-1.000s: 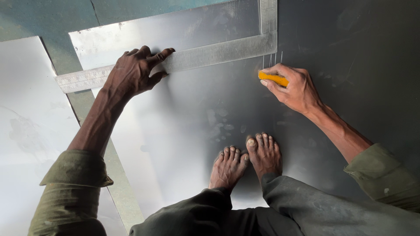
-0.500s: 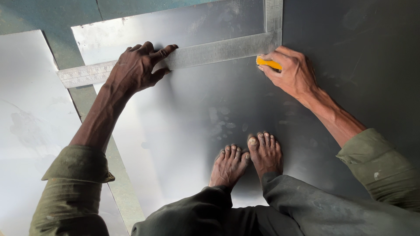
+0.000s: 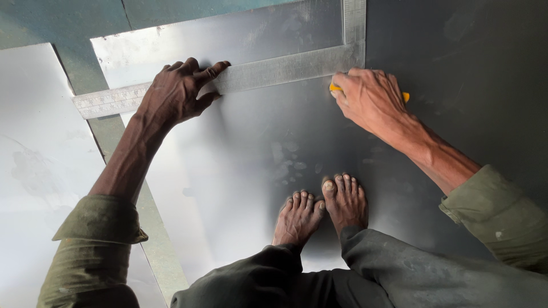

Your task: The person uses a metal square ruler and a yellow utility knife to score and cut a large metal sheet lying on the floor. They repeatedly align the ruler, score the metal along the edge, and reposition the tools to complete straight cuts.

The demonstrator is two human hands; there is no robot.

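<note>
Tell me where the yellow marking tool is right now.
In the head view, the yellow marking tool sits upper right, in the grip of the right hand, its tip against the lower edge of the steel square.

Metal workshop: sheet metal (image 3: pixel 240 171) on floor, steel square (image 3: pixel 274 71).

Packages: none in view.
Labels: none in view.
Signs: none in view.
Screens: none in view.
</note>
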